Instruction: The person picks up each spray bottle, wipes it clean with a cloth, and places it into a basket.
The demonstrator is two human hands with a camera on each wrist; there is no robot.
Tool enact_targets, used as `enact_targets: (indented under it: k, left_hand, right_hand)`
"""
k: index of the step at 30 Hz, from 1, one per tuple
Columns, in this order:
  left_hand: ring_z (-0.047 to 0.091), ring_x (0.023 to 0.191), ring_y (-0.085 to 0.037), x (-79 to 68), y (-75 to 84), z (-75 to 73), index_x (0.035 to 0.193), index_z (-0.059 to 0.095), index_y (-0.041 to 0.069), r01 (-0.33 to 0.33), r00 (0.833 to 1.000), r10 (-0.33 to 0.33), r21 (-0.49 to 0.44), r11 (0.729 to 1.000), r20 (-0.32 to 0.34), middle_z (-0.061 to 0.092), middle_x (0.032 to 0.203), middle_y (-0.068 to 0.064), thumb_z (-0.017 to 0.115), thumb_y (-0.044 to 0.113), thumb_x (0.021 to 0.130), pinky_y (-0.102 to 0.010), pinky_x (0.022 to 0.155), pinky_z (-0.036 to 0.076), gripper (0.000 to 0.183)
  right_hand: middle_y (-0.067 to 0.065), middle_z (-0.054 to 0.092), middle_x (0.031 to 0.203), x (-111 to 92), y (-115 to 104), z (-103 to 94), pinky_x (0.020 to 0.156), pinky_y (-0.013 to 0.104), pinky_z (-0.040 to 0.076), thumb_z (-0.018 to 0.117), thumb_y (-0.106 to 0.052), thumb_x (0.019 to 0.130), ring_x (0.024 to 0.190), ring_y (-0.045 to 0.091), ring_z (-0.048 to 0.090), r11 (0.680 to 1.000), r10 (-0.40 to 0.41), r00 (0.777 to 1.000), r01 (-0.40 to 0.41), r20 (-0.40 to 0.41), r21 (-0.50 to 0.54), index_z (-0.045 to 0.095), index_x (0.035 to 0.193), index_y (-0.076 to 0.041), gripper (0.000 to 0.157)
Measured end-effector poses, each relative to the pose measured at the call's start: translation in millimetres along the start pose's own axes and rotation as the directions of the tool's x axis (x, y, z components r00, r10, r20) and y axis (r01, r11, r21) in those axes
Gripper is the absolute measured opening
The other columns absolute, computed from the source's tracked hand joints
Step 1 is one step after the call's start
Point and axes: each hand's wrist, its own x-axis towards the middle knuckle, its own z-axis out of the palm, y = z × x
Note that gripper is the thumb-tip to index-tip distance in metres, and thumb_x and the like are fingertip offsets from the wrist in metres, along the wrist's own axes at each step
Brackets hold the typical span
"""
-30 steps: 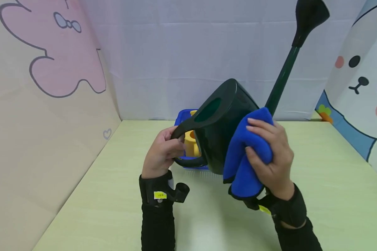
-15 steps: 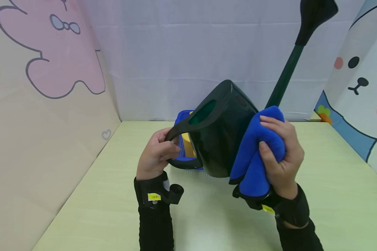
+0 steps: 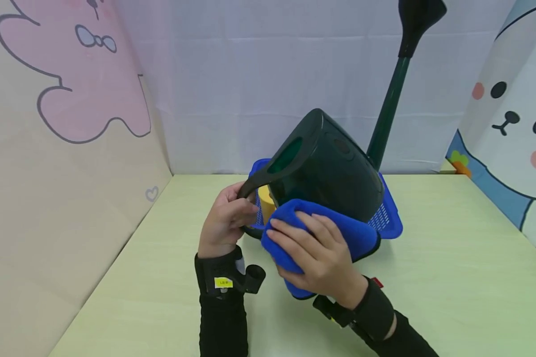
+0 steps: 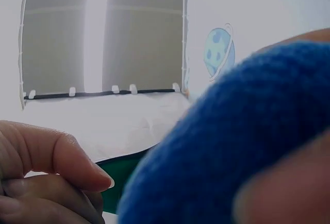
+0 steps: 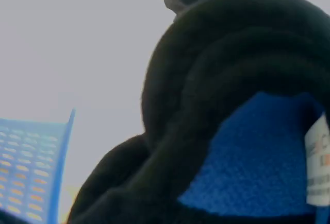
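Observation:
A dark green watering can (image 3: pixel 335 168) is held up above the table, tilted, its long spout rising to a black sprinkler head (image 3: pixel 417 22) at the upper right. My left hand (image 3: pixel 227 218) grips its handle, fingers curled round it. My right hand (image 3: pixel 319 255) holds a folded blue cloth (image 3: pixel 362 238) with a black edge against the near lower side of the can. Part of the handle's lower end is hidden behind the cloth. In the left wrist view the cloth (image 4: pixel 221 141) fills the right side, near the left thumb (image 4: pixel 77 162). A white label (image 5: pixel 318 162) shows on the cloth in the right wrist view.
Behind the can stands a blue mesh basket (image 3: pixel 390 218) on the pale table (image 3: pixel 446 277), with a yellow object (image 3: pixel 266 201) in it, mostly hidden. A white cloth wall (image 3: pixel 259 89) closes the back, and printed cartoon panels stand at both sides.
My right hand has moved left with the blue cloth, from the can's base side to near the handle. The spout has swung a little left, and the basket's right part now shows.

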Motion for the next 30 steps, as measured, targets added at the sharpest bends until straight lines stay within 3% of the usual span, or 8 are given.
enact_targets:
  k: [6, 10, 13, 17, 22, 24, 27, 30]
  left_hand:
    - [0.024, 0.038, -0.01, 0.3, -3.1, 1.3, 0.074, 0.048, 0.009, -0.013, 1.0, 0.013, 0.006, 1.0, 0.006, 0.031, 0.051, 0.005, 0.041, -0.004, 0.077, -0.026, 0.04, 0.012, 0.015]
    - [0.024, 0.038, -0.01, 2.0, -5.5, 2.4, 0.073, 0.048, 0.009, 0.01, 1.0, -0.01, -0.003, 1.0, -0.015, 0.033, 0.051, 0.006, 0.043, -0.003, 0.076, -0.025, 0.04, 0.013, 0.013]
    - [0.024, 0.039, -0.01, 2.5, -5.7, 2.8, 0.072, 0.047, 0.01, 0.029, 0.999, -0.029, -0.003, 1.0, -0.024, 0.032, 0.051, 0.006, 0.042, -0.003, 0.075, -0.026, 0.041, 0.013, 0.014]
    - [0.024, 0.039, -0.011, 1.6, -3.2, 2.6, 0.07, 0.046, 0.011, 0.025, 1.0, -0.025, 0.018, 1.0, -0.005, 0.029, 0.05, 0.004, 0.039, -0.004, 0.074, -0.028, 0.041, 0.012, 0.017]
    - [0.023, 0.039, -0.012, -0.9, -0.3, 0.4, 0.07, 0.046, 0.011, 0.001, 0.999, -0.002, 0.039, 0.999, 0.034, 0.027, 0.05, 0.003, 0.039, -0.005, 0.073, -0.029, 0.041, 0.011, 0.017]
    - [0.023, 0.04, -0.012, -2.0, 0.3, -0.5, 0.07, 0.046, 0.011, -0.006, 0.999, 0.004, 0.047, 0.999, 0.038, 0.027, 0.051, 0.002, 0.039, -0.005, 0.073, -0.029, 0.041, 0.012, 0.017]
    - [0.023, 0.04, -0.012, -2.9, 0.3, -0.7, 0.071, 0.047, 0.011, -0.012, 1.0, 0.01, 0.055, 0.998, 0.028, 0.027, 0.051, 0.002, 0.04, -0.004, 0.074, -0.029, 0.041, 0.012, 0.017]
    - [0.023, 0.04, -0.012, -2.8, 0.4, 0.1, 0.071, 0.047, 0.011, -0.017, 1.0, 0.017, 0.055, 0.998, 0.005, 0.028, 0.051, 0.003, 0.04, -0.004, 0.074, -0.029, 0.041, 0.011, 0.017]
  right_hand:
    - [0.006, 0.067, 0.102, -2.4, -4.3, 3.6, 0.085, 0.042, 0.043, 0.053, -0.036, 0.079, 0.103, 0.028, 0.053, 1.0, -0.011, 0.999, 0.011, 0.051, -0.013, 0.065, 0.102, -0.01, 0.037]
    - [0.01, 0.067, 0.098, -0.3, 5.6, -1.0, 0.08, 0.046, 0.045, 0.056, -0.036, 0.077, 0.098, 0.032, 0.054, 0.997, 0.081, 0.994, -0.081, -0.076, 0.003, 0.065, 0.096, -0.007, 0.036]
    - [0.014, 0.066, 0.094, 1.6, 17.1, -8.5, 0.085, 0.045, 0.044, 0.056, -0.035, 0.079, 0.096, 0.032, 0.055, 0.979, 0.202, 0.96, -0.191, -0.195, 0.076, 0.064, 0.091, -0.003, 0.035]
    - [0.012, 0.066, 0.098, 3.6, 35.3, -24.6, 0.092, 0.038, 0.04, 0.057, -0.035, 0.08, 0.098, 0.029, 0.055, 0.887, 0.436, 0.854, -0.356, -0.284, 0.293, 0.061, 0.088, 0.004, 0.04]
    - [0.004, 0.064, 0.107, 1.5, 54.8, -47.8, 0.091, 0.032, 0.042, 0.052, -0.015, 0.079, 0.102, 0.026, 0.054, 0.673, 0.704, 0.675, -0.533, -0.222, 0.513, 0.059, 0.096, 0.009, 0.03]
    - [0.003, 0.064, 0.108, -0.4, 58.5, -52.9, 0.092, 0.032, 0.042, 0.049, -0.009, 0.078, 0.102, 0.025, 0.054, 0.617, 0.751, 0.633, -0.569, -0.19, 0.543, 0.059, 0.099, 0.009, 0.029]
    - [0.003, 0.066, 0.104, 0.0, 57.7, -49.9, 0.09, 0.032, 0.043, 0.052, -0.014, 0.078, 0.099, 0.024, 0.056, 0.66, 0.717, 0.654, -0.524, -0.242, 0.539, 0.06, 0.095, 0.009, 0.029]
    - [0.006, 0.068, 0.095, 3.8, 48.7, -37.1, 0.089, 0.033, 0.043, 0.057, -0.028, 0.079, 0.093, 0.024, 0.058, 0.814, 0.552, 0.755, -0.398, -0.353, 0.423, 0.06, 0.086, 0.008, 0.037]
